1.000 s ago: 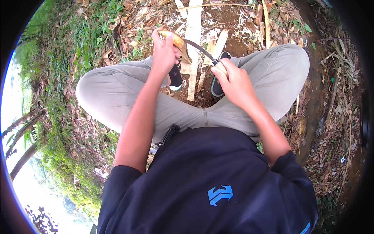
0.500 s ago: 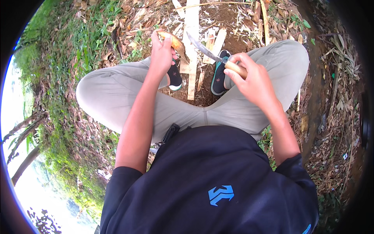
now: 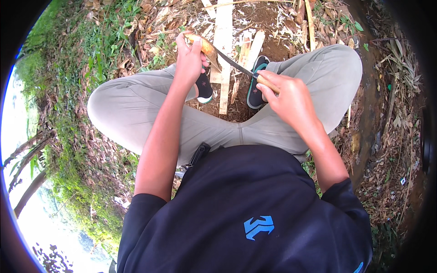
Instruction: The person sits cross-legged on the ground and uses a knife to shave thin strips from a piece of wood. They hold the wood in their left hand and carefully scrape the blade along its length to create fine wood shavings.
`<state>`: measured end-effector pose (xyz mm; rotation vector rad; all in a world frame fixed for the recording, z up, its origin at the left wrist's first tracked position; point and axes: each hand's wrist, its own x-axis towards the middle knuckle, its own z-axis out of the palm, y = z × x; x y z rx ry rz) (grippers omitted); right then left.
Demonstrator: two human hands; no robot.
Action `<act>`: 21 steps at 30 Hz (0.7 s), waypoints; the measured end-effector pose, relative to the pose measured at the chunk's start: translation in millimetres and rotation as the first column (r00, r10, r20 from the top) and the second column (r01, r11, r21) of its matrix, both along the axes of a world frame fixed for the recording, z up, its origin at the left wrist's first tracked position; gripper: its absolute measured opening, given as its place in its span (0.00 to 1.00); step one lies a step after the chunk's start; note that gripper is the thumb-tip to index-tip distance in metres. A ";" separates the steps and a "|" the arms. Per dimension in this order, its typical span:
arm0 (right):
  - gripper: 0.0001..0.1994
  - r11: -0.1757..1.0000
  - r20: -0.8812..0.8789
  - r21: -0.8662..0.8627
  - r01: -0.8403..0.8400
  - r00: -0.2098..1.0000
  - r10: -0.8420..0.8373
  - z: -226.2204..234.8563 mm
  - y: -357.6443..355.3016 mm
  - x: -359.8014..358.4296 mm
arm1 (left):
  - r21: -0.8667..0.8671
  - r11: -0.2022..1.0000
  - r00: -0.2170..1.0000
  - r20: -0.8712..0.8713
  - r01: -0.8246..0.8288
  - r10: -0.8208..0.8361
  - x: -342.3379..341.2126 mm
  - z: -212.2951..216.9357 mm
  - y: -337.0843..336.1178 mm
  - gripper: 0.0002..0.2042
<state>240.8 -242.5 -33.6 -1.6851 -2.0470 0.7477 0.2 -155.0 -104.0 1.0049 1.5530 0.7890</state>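
Above my left shoe, my left hand (image 3: pixel 189 61) is closed round a curved, yellow-brown piece of wood (image 3: pixel 206 47) that tapers to a point at its lower right. My right hand (image 3: pixel 290 95) grips the pale wooden handle of a knife (image 3: pixel 236 65) with a long, slightly curved dark blade. The blade slants up and left, its tip end lying at the right side of the wood piece in view. Whether the edge touches the wood, I cannot tell.
Between my shoes (image 3: pixel 256 86) a long pale board (image 3: pixel 223 25) lies on the soil, shorter split pieces (image 3: pixel 255 48) beside it. Wood shavings and dry leaves are strewn around. Green plants (image 3: pixel 98 59) grow at the left; a muddy strip (image 3: pixel 369 104) runs along the right.
My right hand has shifted slightly left and down, bringing the knife's blade from apart to right beside the wood piece. The blade has turned and looks darker. My left hand has barely moved.
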 end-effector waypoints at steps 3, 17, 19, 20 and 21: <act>0.10 1.000 0.006 0.008 -0.001 1.000 0.001 -3.2 -1.6 -0.9 | 0.001 1.000 1.000 0.005 0.001 -0.001 0.1 -0.1 -0.5 0.23; 0.07 0.942 0.406 0.010 -0.334 0.862 0.302 92.5 51.2 -28.9 | 0.163 0.986 0.998 -0.060 0.018 -0.008 8.2 -20.5 -6.0 0.25; 0.06 0.871 0.403 0.139 -0.471 0.831 0.384 97.5 72.1 -37.3 | 0.164 0.986 0.994 -0.112 0.025 -0.006 8.4 -16.6 -7.2 0.24; 0.06 0.872 0.472 0.055 -0.486 0.783 0.406 103.6 84.6 -47.0 | 0.164 0.986 0.991 -0.137 0.029 -0.006 8.8 -14.9 -7.3 0.24; 0.05 0.871 0.534 -0.031 -0.490 0.729 0.429 110.4 95.6 -58.6 | 0.162 0.986 0.987 -0.158 0.036 -0.010 9.4 -11.4 -6.2 0.23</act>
